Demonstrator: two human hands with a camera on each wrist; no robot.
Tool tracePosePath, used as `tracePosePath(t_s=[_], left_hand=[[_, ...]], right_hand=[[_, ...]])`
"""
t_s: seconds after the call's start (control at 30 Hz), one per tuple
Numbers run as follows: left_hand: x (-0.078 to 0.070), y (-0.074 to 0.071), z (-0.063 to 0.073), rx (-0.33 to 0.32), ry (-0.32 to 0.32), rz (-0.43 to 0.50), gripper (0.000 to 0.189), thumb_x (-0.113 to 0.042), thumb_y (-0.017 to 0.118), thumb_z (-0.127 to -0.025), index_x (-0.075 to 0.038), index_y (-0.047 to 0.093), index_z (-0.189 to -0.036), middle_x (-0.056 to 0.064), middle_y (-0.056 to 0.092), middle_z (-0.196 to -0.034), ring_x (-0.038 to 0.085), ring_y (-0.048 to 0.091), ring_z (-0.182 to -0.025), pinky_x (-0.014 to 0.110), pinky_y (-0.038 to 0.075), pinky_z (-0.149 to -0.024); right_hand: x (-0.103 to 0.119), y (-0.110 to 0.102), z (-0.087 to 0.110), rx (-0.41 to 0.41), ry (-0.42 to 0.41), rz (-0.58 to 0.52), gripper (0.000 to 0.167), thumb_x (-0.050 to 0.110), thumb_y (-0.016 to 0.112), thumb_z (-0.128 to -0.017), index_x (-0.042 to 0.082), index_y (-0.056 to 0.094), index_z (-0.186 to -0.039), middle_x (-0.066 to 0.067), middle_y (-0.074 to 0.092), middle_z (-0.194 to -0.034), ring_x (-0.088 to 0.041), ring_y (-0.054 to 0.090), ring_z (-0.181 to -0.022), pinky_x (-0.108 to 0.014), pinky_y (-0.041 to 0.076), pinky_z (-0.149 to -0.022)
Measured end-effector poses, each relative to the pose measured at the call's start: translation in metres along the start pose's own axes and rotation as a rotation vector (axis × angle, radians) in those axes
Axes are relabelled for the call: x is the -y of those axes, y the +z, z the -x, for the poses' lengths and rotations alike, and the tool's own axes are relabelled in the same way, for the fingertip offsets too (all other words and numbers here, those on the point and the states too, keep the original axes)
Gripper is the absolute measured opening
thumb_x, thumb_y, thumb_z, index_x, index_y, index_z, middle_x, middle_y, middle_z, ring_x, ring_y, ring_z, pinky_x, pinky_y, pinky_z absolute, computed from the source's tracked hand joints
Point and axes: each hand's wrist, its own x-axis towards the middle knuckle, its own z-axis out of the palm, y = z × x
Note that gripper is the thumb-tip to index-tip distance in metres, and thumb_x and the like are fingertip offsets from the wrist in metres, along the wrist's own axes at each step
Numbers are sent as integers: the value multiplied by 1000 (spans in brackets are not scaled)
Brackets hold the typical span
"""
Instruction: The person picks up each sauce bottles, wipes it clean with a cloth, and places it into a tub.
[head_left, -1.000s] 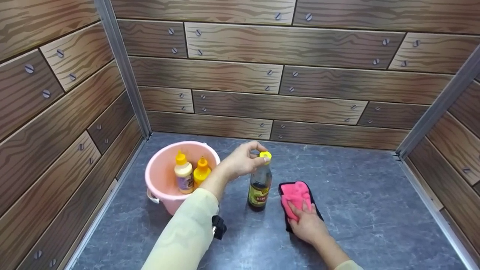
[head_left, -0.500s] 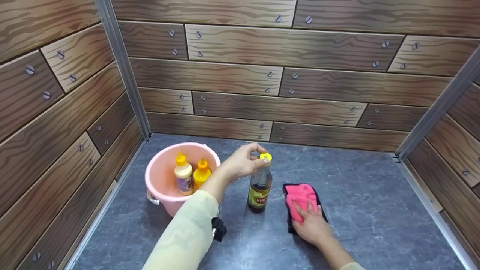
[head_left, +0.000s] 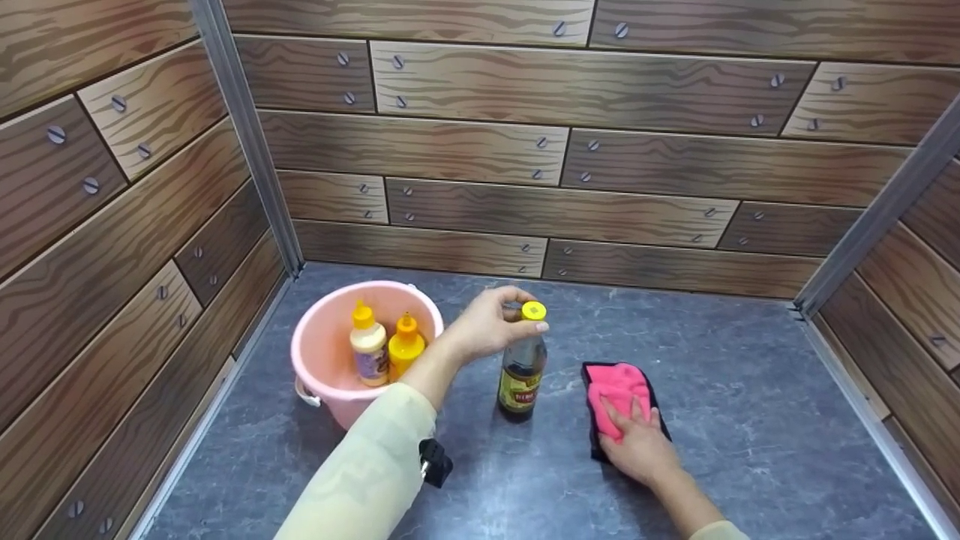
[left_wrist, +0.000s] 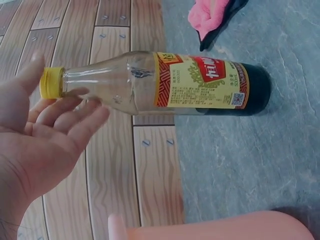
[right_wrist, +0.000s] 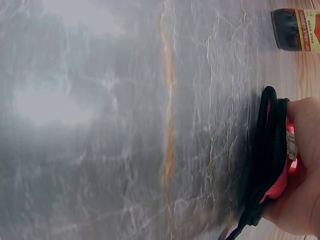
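My left hand [head_left: 487, 324] holds the yellow cap and neck of a glass bottle [head_left: 523, 382] of dark liquid, which stands upright on the grey surface. In the left wrist view, my thumb lies along the cap [left_wrist: 52, 83] and the other fingers pass behind the neck. To the right, my right hand [head_left: 637, 446] presses a pink cloth [head_left: 619, 379] with a black edge flat on the surface, fingers straight and spread. From the right wrist, the cloth's black edging [right_wrist: 270, 150] shows beneath the palm.
A pink bucket [head_left: 322, 375] stands left of the bottle with two yellow-capped squeeze bottles [head_left: 369, 345] inside; my left forearm partly covers its right side. Wood-patterned walls [head_left: 480, 150] enclose the grey surface [head_left: 750, 420] at the back and both sides.
My right hand has slid the cloth to the right, away from the bottle. My left hand stays at the bottle's top, its thumb slightly lower beside the cap.
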Motion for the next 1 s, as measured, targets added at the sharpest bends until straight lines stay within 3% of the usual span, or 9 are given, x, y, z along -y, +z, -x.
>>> tracePosePath(t_s=[0.33,0.63,1.0], left_hand=[[2,6,-4,-87,1,-7,25,-21,80,-98,-13,73,-120,4,73,-116,21,72,-108,42,61,-92],[8,-4,-3,-132,8,140,20,-11,77,-99,-4,69,-116,11,77,-101,21,70,-86,35,60,-74],[-9,-29,9,-158,32,262,20,-5,75,-100,0,66,-117,12,77,-100,21,72,-92,47,64,-82]], right_hand=[[-8,-7,0,40,30,-8,67,34,61,-102,17,41,-163,-39,14,-164,-71,8,-145,-83,32,-106],[-8,-6,0,38,14,5,68,35,61,-101,15,41,-163,-41,14,-163,-73,10,-143,-82,33,-107],[-8,-7,0,57,13,1,68,34,59,-103,18,37,-165,-40,12,-164,-73,7,-144,-82,34,-105]])
